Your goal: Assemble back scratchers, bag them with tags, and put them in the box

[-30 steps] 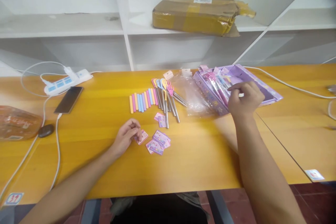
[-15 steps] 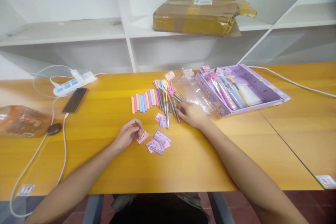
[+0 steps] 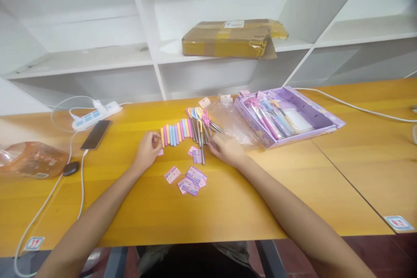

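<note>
My left hand (image 3: 149, 150) is at the left end of a row of pastel sticks (image 3: 175, 134), fingers curled near the end orange stick. A small card partly shows under its fingertips; what it grips is too small to tell. My right hand (image 3: 224, 147) rests with bent fingers against the right side of a bundle of metal rods with coloured hand-shaped heads (image 3: 199, 117); its fingertips are partly hidden. Small pink and purple cards (image 3: 193, 181) lie in a loose pile nearer me, with a single card (image 3: 172, 174) to their left.
A purple tray (image 3: 325, 117) holding wrapped pieces stands at the right, beside clear plastic bags (image 3: 233, 121). At the left are a phone (image 3: 95, 134), power strip (image 3: 97, 115), cables and an orange bag (image 3: 35, 159). A taped carton (image 3: 228, 39) sits on the shelf.
My left hand has moved from the single card up to the left end of the stick row. My right hand stays by the rods. The camera view has shifted slightly.
</note>
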Tool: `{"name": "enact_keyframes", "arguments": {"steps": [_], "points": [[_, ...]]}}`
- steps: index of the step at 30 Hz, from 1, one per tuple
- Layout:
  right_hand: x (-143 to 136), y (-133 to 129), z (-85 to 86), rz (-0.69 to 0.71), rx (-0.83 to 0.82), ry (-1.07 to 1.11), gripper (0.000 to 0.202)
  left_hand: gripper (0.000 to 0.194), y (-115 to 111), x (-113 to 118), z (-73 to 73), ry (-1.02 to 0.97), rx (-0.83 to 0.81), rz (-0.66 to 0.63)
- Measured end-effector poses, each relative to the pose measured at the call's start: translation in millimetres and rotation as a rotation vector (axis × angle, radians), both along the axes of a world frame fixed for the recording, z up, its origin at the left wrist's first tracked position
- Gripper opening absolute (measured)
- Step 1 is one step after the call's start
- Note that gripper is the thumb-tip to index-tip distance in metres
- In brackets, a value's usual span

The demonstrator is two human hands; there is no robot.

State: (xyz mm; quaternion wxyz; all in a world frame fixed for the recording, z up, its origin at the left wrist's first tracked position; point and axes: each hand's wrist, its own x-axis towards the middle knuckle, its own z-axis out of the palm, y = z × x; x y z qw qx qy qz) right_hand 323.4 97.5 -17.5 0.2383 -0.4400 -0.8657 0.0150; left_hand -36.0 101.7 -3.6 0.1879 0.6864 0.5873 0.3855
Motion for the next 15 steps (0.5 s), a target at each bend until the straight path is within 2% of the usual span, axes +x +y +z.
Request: {"name": "enact_keyframes", "arguments": {"steps": [3,7,11,15], "points": [[-6.3,-0.1,-5.2,0.141,0.093,-0.142,0.033,0.029,11.3,-9.8,-5.3,0.164,0.048,-0.017],[-9.7,-1.5,-6.4,0.228,0.146,-0.246,0.033,0.028,10.4,-12.4,-9.6,0.262,0.003,-0.123],[-13.3,-5.9,-2.4,0.23,0.139,-0.236,0.029,0.023,9.3,-12.0,-9.4,0.291,-0.012,-0.159],[-16.9,-9.0,0.9,0.211,0.033,-0.131,0.022,0.015,10.1,-12.9,-8.7,0.308,-0.036,-0.137]]}}
